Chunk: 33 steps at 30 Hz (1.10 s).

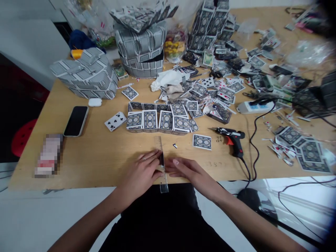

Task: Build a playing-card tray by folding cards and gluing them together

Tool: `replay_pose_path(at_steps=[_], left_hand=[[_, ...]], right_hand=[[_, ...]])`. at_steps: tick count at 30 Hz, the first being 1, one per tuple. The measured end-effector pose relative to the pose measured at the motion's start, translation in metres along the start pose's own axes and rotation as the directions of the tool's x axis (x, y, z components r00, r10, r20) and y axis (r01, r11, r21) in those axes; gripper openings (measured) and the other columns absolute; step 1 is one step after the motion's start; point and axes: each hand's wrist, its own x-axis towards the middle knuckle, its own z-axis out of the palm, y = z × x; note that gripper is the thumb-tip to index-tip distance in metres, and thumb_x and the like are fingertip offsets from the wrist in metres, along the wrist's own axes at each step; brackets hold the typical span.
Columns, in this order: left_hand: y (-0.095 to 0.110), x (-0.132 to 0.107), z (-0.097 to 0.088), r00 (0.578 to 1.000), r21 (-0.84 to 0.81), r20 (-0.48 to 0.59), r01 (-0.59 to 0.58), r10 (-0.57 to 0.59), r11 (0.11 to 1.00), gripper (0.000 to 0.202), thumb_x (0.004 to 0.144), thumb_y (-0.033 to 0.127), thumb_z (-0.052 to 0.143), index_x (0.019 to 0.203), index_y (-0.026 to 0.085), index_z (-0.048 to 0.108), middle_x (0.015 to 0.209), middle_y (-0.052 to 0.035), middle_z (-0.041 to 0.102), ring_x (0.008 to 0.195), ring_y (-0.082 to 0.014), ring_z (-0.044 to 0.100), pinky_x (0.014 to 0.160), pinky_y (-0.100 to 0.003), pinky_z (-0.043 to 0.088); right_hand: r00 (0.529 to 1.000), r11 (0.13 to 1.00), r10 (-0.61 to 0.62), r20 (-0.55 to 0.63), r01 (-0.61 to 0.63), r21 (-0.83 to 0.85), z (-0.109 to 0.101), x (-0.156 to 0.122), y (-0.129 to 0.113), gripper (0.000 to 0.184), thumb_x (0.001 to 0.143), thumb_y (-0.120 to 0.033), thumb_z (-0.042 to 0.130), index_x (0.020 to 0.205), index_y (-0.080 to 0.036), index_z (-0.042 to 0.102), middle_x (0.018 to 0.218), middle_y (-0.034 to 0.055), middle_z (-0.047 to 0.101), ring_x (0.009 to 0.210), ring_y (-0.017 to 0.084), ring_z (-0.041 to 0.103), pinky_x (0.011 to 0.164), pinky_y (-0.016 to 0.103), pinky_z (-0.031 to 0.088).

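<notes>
My left hand (144, 170) presses down on a clear ruler (158, 141), its thumb and fingertips along the left edge. The ruler points away from me and its near end overhangs the table edge. A narrow dark piece (162, 160) shows at the ruler by my fingertips; its kind is hard to tell. Just right of the ruler is my right hand (185, 169), fingers stretched towards it; whatever they touch is hidden. Beyond both hands stands a low open frame (144, 131) made of playing cards, patterned backs outward. A single card (202, 142) lies face down to the right.
A hot glue gun (232, 140) with a trailing cord lies at the right, near a power strip (256, 107). At the left are a phone (76, 121) and an earbud case (95, 102). Woven card baskets (89, 75) and heaps of cards (225, 87) fill the back.
</notes>
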Motion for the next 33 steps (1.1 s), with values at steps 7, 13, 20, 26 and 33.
replay_pose_path(at_steps=[7,13,20,26,33], left_hand=[[0.003,0.002,-0.004,1.0,-0.025,0.004,-0.002,0.002,1.0,0.045,0.095,0.022,0.081,0.137,0.02,0.066,0.157,-0.0138,0.063,0.151,-0.0303,0.056,0.123,-0.054,0.051],[0.007,0.003,-0.007,1.0,0.001,0.01,-0.003,0.003,1.0,0.048,0.092,0.021,0.084,0.136,0.017,0.067,0.154,-0.0155,0.065,0.148,-0.0316,0.059,0.123,-0.053,0.052],[0.007,0.004,-0.006,1.0,0.018,0.009,-0.012,0.012,1.0,0.046,0.091,0.02,0.084,0.133,0.016,0.067,0.153,-0.016,0.066,0.147,-0.0319,0.06,0.122,-0.053,0.054],[0.005,0.004,-0.005,1.0,0.033,0.007,-0.016,0.016,0.999,0.048,0.091,0.021,0.085,0.135,0.016,0.066,0.153,-0.0165,0.065,0.147,-0.0322,0.06,0.123,-0.052,0.054],[0.005,0.002,-0.004,1.0,0.024,0.004,-0.006,0.006,1.0,0.039,0.094,0.021,0.081,0.131,0.018,0.068,0.154,-0.0146,0.065,0.148,-0.0315,0.059,0.124,-0.052,0.051]], right_hand=[[0.999,0.992,-0.012,-0.047,0.006,-0.126,-0.005,0.001,-0.001,0.055,0.096,-0.07,0.069,0.115,-0.02,0.082,0.123,0.0139,0.08,0.114,0.031,0.073,0.103,0.052,0.056],[0.998,0.999,0.01,-0.055,-0.012,-0.047,-0.011,0.024,-0.014,0.06,0.087,-0.074,0.076,0.103,-0.016,0.081,0.112,0.0152,0.081,0.111,0.031,0.074,0.101,0.049,0.056],[0.997,0.998,-0.031,-0.067,0.027,-0.062,-0.013,0.032,-0.013,0.057,0.09,-0.072,0.075,0.101,-0.016,0.08,0.108,0.0136,0.081,0.106,0.029,0.074,0.102,0.049,0.056],[0.996,0.995,-0.063,-0.062,0.058,-0.08,-0.012,0.037,-0.015,0.053,0.091,-0.07,0.074,0.1,-0.018,0.081,0.108,0.0125,0.081,0.107,0.029,0.073,0.098,0.047,0.058],[0.996,0.986,-0.083,-0.035,0.077,-0.149,-0.011,0.028,-0.008,0.052,0.095,-0.07,0.069,0.094,-0.018,0.076,0.097,0.0089,0.077,0.094,0.025,0.07,0.088,0.042,0.057]])
